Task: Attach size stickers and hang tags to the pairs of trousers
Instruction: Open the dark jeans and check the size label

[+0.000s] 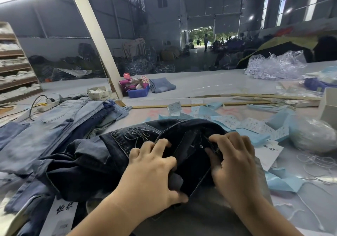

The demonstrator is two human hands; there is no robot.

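Both hands are on the dark jeans at the near edge of the table, waistband turned up toward the camera; the left hand grips a fold of denim, fingers curled over the top and thumb tucked underneath; the right hand pinches the waistband just beside the metal button, fingertips dug into the fabric; the two hands sit close together, with only the open fly between them. This looks like the set-up step, spreading the waist to find a place for the tag; to do it well, I'd say keep the band taut between the two grips so a loop or buttonhole shows flat, and don't let the bulk of the legs drag it off to the left. A white hang tag lies just right of the right hand, with loose string beyond it, both in easy reach; strips of size stickers on blue backing trail across the table behind the jeans; a pile of lighter jeans lies to the left.
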